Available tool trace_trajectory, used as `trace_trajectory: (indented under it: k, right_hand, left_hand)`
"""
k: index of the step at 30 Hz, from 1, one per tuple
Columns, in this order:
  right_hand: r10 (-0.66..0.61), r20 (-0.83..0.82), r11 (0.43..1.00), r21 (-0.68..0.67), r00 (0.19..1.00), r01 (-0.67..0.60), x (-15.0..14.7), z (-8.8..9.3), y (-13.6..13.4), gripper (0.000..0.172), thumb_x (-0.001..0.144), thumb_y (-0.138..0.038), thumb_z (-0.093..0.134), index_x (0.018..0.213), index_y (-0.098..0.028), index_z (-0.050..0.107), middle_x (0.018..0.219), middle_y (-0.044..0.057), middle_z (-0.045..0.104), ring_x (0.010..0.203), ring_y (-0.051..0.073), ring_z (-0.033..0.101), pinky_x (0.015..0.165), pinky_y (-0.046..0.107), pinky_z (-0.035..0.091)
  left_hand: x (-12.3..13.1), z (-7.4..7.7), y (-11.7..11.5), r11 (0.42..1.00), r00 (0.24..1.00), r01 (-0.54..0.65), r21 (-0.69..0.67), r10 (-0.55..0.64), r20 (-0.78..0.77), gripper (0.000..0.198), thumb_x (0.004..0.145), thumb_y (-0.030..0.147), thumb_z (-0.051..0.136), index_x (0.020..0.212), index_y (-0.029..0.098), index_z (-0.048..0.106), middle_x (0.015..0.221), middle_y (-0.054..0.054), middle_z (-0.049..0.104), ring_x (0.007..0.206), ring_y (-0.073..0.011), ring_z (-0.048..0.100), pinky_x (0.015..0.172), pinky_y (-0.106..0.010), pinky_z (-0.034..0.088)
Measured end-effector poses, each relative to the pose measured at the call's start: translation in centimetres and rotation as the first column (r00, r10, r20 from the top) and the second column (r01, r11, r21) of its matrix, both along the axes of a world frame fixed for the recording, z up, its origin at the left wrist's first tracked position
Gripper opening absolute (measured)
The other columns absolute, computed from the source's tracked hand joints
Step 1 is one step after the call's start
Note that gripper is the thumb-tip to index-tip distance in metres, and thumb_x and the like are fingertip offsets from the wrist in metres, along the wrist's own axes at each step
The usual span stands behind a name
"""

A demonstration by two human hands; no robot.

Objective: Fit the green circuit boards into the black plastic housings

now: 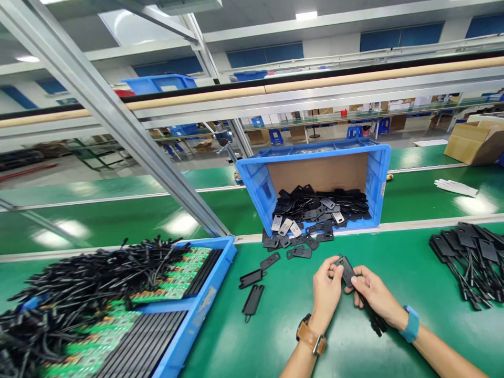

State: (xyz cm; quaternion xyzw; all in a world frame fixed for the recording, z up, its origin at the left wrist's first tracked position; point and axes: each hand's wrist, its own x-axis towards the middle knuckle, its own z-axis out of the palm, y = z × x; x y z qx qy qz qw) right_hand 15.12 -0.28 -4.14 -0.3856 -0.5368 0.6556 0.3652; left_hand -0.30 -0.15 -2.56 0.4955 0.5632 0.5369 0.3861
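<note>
Between my two hands is a small black plastic case [346, 272] with black cable hanging from its lower end. My left hand [328, 283] pinches its upper left edge. Closed on its lower end, my right hand [370, 291] has the thumb on the top face, and the cable [372, 317] runs below that palm. Left of my hands lie loose black case halves [253, 300], some with a small loop at one end. Just beyond them, flat black covers [300, 252] spill from a blue bin [381, 184] tipped on its side.
A blue tray [208, 294] at left holds green circuit boards [173, 278] with tangled black cables. Cased pieces with cables [468, 247] are piled at right. A metal post [157, 163] slants down to the bench. A white glove [455, 187] and cardboard box [472, 142] sit farther back.
</note>
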Motion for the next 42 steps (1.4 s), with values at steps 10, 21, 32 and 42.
trace_trajectory:
  k: [10, 21, 32, 42]
  right_hand:
    - [0.002, -0.013, 1.0, -0.005, 1.0, -0.003, 0.0, 0.2, -0.1, 0.055, 0.085, -0.071, 0.056, 0.102, -0.02, 0.049, 0.086, 0.004, 0.069, 0.052, 0.01, 0.056, 0.049, 0.024, 0.042]
    - [0.053, -0.202, 0.995, -0.074, 0.978, -0.069, -0.3, 1.3, -0.5, 0.046, 0.086, -0.063, 0.061, 0.099, -0.02, 0.053, 0.079, 0.002, 0.067, 0.047, 0.009, 0.052, 0.047, 0.023, 0.038]
    - [0.056, -0.259, 0.989, -0.121, 0.964, -0.09, -0.3, 1.1, -0.5, 0.043, 0.089, -0.058, 0.058, 0.103, -0.017, 0.055, 0.072, 0.001, 0.065, 0.045, 0.009, 0.049, 0.042, 0.021, 0.031]
    - [0.033, -0.112, 0.999, -0.001, 0.993, -0.033, -0.4, 1.2, -0.5, 0.048, 0.088, -0.066, 0.057, 0.092, -0.018, 0.053, 0.072, 0.001, 0.063, 0.046, 0.008, 0.044, 0.045, 0.022, 0.034]
  left_hand:
    - [0.2, 0.0, 0.0, 0.998, 0.962, 0.011, -0.068, 0.008, 0.272, 0.044, 0.078, 0.041, 0.073, 0.111, 0.014, 0.064, 0.087, -0.005, 0.066, 0.075, -0.015, 0.06, 0.07, -0.026, 0.048]
    - [0.3, 1.9, -1.2, 0.9, 0.643, 0.435, -0.028, -0.289, 0.71, 0.064, 0.079, 0.05, 0.074, 0.131, 0.017, 0.058, 0.128, -0.019, 0.063, 0.088, -0.0211, 0.064, 0.058, -0.024, 0.042]
    - [0.4, 2.0, -1.2, 0.902, 0.678, 0.43, 0.026, -0.342, 0.65, 0.063, 0.073, 0.047, 0.08, 0.123, 0.017, 0.059, 0.119, -0.016, 0.066, 0.099, -0.0266, 0.065, 0.06, -0.024, 0.051]
    - [0.5, 1.3, -1.0, 0.933, 0.741, 0.359, 0.037, -0.309, 0.597, 0.054, 0.082, 0.042, 0.074, 0.126, 0.016, 0.057, 0.125, -0.019, 0.066, 0.111, -0.0294, 0.066, 0.104, -0.045, 0.044]
